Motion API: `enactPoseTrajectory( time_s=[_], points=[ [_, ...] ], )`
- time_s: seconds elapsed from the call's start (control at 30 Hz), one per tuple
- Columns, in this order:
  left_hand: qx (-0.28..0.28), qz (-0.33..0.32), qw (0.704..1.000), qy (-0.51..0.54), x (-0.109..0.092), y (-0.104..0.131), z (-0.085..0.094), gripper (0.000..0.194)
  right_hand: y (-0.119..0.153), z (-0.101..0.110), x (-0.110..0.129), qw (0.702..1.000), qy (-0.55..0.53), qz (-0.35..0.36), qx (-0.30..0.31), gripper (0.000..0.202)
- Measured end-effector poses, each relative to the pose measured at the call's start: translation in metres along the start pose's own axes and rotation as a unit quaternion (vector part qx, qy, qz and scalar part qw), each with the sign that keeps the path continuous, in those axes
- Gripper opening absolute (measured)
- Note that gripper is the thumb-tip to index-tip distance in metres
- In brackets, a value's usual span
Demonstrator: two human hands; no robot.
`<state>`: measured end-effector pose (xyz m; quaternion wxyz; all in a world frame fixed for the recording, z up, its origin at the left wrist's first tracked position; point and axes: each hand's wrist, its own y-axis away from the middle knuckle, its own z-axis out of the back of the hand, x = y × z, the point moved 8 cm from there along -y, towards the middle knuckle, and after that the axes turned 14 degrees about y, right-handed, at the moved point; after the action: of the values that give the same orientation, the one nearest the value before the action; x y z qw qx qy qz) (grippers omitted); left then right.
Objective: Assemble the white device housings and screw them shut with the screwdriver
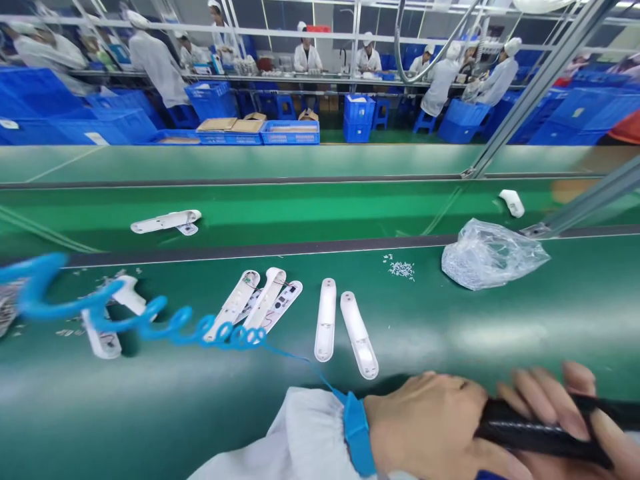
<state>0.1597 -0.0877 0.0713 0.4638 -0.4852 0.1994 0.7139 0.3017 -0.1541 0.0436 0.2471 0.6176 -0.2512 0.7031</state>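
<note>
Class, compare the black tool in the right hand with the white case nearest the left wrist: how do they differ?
Colour: the black tool is dark; the white case is pale. State: the tool is held in the right hand, whereas the case lies untouched on the green table. View: the hand covers part of the tool, while the case shows whole. Both look longer than wide.

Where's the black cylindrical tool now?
Black cylindrical tool: head view, lower right, held by the left hand and right hand, right of the blue wrist strap.
</note>
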Motion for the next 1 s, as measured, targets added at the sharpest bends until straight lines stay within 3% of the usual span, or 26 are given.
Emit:
enactPoseTrajectory(
  time_s=[0.03,0.1,0.2,0.3,0.37,0.57,0.8,0.93,1.0],
  points=[
    [0.005,-0.009,1.0,-0.005,0.005,0.001,0.005,0.035,-0.004,-0.01,0.005,0.995,-0.097,-0.033,-0.001,0.016],
    [-0.06,0.026,0.996,-0.063,0.029,0.008,0.031,0.022,-0.011,-0.025,0.019,0.982,-0.181,-0.052,-0.016,0.009],
    [-0.192,0.093,0.961,-0.176,0.072,0.027,0.076,0.021,-0.021,-0.041,0.033,0.976,-0.212,-0.026,-0.032,0.019],
    [-0.209,0.094,0.953,-0.196,0.098,0.037,0.092,0.02,-0.027,-0.055,0.034,0.977,-0.208,0.009,-0.039,0.019],
    [-0.21,0.078,0.956,-0.189,0.102,0.039,0.095,0.016,-0.03,-0.062,0.035,0.978,-0.198,0.036,-0.049,0.019],
    [-0.182,0.047,0.967,-0.172,0.088,0.042,0.083,0.018,-0.036,-0.07,0.044,0.977,-0.187,0.069,-0.069,0.021],
    [-0.194,0.035,0.972,-0.127,0.08,0.045,0.071,0.023,-0.041,-0.057,0.043,0.963,-0.254,0.001,-0.092,0.019],
    [-0.205,0.002,0.973,-0.102,0.07,0.04,0.068,0.009,-0.044,-0.053,0.038,0.951,-0.296,-0.032,-0.08,0.023],
    [-0.204,-0.016,0.975,-0.086,0.067,0.039,0.068,0.018,-0.043,-0.053,0.038,0.953,-0.293,-0.023,-0.071,0.021]
  ],
)
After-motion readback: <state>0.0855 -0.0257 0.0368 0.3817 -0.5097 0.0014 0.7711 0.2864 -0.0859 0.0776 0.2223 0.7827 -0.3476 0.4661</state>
